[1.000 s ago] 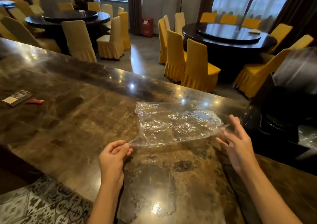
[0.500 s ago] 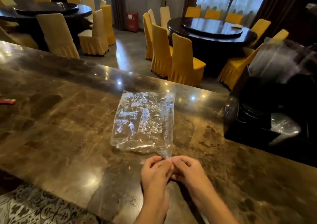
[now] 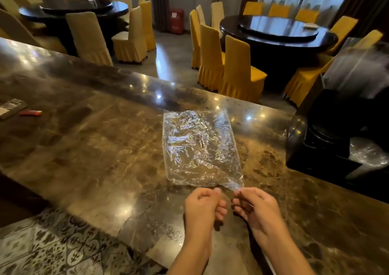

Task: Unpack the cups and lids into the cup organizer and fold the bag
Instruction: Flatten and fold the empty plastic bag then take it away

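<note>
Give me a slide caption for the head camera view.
Both hands, left and right, pinch the near edge of a clear plastic bag flat on the marble counter.

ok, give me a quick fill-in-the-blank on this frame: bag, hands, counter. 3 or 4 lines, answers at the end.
1. The clear plastic bag lies flat on the ____ counter.
2. The left hand and right hand meet at the bag's ____ edge.
3. The red lighter lies far to the ____ of the bag.
4. The chairs behind the counter have ____ covers.

Answers: marble; near; left; yellow
</note>
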Tool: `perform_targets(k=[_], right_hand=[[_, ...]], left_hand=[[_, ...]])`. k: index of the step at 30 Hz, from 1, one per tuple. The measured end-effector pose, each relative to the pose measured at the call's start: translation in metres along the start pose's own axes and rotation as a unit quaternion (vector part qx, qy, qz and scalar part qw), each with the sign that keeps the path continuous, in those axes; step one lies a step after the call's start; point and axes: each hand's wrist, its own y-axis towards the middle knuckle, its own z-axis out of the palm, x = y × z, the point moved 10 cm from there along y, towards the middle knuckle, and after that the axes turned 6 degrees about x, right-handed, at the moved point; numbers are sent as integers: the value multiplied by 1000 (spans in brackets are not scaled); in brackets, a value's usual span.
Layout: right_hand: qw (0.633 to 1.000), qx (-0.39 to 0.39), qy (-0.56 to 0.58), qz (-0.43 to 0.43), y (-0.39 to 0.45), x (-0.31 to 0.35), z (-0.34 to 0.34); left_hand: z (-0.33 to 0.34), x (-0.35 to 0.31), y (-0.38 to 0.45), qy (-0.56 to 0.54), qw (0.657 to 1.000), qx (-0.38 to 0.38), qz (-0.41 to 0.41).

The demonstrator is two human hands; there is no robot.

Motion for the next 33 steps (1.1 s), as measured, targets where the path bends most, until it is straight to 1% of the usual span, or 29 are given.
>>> perform_targets(k=[3, 5, 8, 13, 17, 20, 23, 28, 33], right_hand=[[1000, 2, 9, 8, 1, -5, -2], [1000, 3, 14, 13, 1, -6, -3], [1000, 0, 26, 16, 1, -8, -5], [999, 6, 48, 22, 0, -9, -6], [999, 9, 41, 14, -1, -7, -7], [1000, 12, 22, -2, -2, -4, -8], [1000, 13, -5, -18, -1, -1, -9], [998, 5, -49, -36, 1, 4, -18], [996, 20, -74, -37, 2, 7, -18]], left_hand=[[-47, -21, -6, -22, 995, -85, 39], [-66, -35, -9, -47, 991, -112, 49], [-80, -46, -7, -74, 987, -132, 59], [-81, -53, 8, -56, 988, -130, 56], [-71, -59, 16, 12, 992, -95, 79], [-69, -66, 17, 47, 988, -100, 105], [-68, -73, 19, 49, 985, -109, 121], [-66, -90, 15, 99, 972, -119, 177], [-59, -96, 13, 128, 970, -102, 182]])
